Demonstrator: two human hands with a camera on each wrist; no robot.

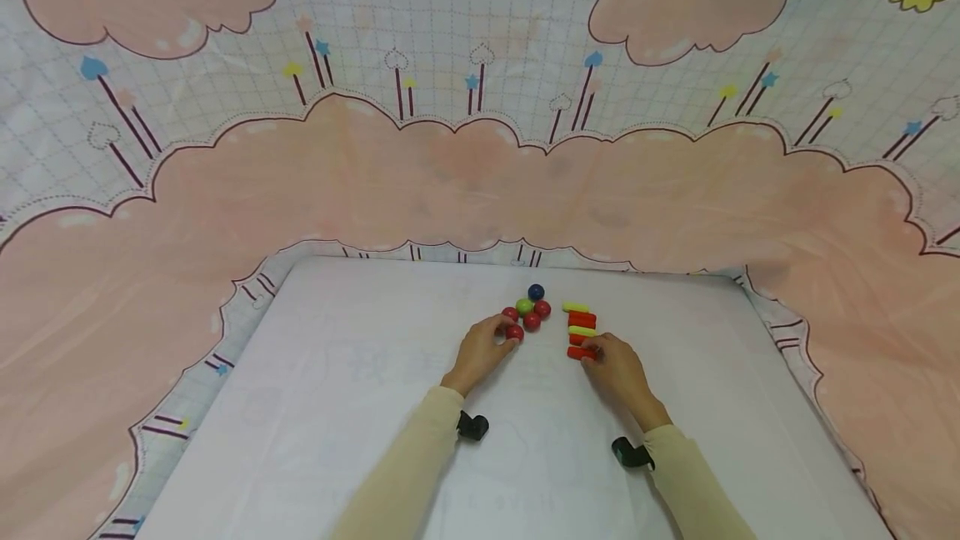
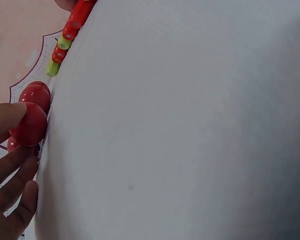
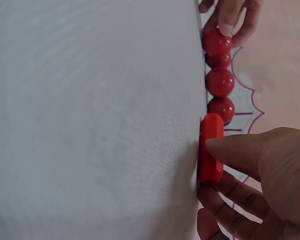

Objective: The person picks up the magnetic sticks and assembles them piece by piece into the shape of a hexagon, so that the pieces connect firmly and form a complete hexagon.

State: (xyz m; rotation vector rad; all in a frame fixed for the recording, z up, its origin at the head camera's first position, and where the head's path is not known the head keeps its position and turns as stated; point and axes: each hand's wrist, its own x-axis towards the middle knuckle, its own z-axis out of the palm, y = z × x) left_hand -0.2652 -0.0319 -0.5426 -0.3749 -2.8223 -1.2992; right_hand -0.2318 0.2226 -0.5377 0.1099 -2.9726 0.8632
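My left hand (image 1: pixel 480 354) pinches a red ball (image 2: pixel 31 125) between thumb and fingers at the near edge of a ball cluster. Beside it are more red balls (image 1: pixel 532 322), a green ball (image 1: pixel 524 307) and a dark blue ball (image 1: pixel 536 292) at the far end. To the right, my right hand (image 1: pixel 619 373) holds a short red faceted bar (image 3: pixel 210 150) by thumb and fingers. That bar is at the near end of a column with other red bars (image 1: pixel 582 319) and yellow-green bars (image 1: pixel 576 307). Fingers partly hide the bars' right ends.
A white tabletop (image 1: pixel 360 373) lies under everything, its far edge just beyond the balls. Behind and around it hangs a patterned cloth (image 1: pixel 450 182) with pink clouds. Each wrist bears a small black camera (image 1: pixel 472 426).
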